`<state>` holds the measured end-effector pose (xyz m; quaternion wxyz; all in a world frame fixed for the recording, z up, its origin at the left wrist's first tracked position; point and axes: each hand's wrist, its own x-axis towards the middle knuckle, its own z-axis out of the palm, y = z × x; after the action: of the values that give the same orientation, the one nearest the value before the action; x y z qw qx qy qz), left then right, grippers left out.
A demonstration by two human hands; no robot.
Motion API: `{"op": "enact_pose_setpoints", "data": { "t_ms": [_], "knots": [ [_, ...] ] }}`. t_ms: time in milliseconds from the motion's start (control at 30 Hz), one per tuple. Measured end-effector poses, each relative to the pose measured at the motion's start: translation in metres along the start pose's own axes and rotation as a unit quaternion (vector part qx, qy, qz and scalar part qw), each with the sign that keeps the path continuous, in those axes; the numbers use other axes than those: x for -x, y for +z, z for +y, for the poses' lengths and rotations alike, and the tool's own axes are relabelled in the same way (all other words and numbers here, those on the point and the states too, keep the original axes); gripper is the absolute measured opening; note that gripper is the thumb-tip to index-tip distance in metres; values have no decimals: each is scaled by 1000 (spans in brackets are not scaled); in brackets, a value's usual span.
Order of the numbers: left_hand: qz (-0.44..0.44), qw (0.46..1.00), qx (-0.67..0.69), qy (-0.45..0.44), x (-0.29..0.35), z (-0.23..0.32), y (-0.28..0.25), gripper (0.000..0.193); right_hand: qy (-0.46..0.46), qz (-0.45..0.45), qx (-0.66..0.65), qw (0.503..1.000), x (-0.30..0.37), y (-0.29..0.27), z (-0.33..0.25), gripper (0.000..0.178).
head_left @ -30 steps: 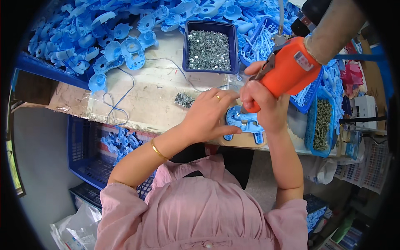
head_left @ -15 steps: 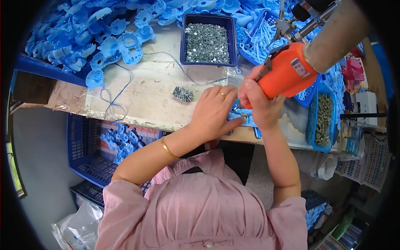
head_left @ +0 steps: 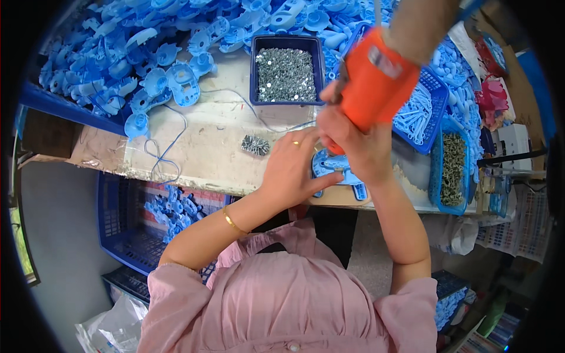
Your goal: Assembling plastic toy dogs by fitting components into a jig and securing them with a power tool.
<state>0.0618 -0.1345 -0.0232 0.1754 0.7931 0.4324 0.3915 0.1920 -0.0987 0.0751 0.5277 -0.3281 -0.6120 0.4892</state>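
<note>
My right hand is wrapped round an orange power screwdriver, which tilts over the front of the worktable. Its lower end points down at a light blue plastic part near the table edge; the hand hides the tip. My left hand holds that part from the left, thumb across its near side and fingers along its far side. Part of the piece is covered by both hands. Just left of my left fingers lies a small heap of screws. Farther back stands a dark blue tray full of small metal pieces.
Blue plastic shells pile up at the back left. To the right are a blue basket of slim blue parts and a light blue box of screws. A crate sits below the table's left side. A thin cord crosses the tabletop.
The screwdriver and my right hand have shifted left and toward me, and the tool looks more upright. My left hand has moved slightly left and nearer, and more of the blue part shows.
</note>
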Motion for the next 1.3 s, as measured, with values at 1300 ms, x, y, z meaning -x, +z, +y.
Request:
{"op": "enact_pose_setpoints", "data": {
  "t_ms": [1300],
  "knots": [
    [-141, 972, -95, 159, -10, 31, 23, 25, -126, 34, 18, 991, -20, -86, -83, 51]
  ]
}}
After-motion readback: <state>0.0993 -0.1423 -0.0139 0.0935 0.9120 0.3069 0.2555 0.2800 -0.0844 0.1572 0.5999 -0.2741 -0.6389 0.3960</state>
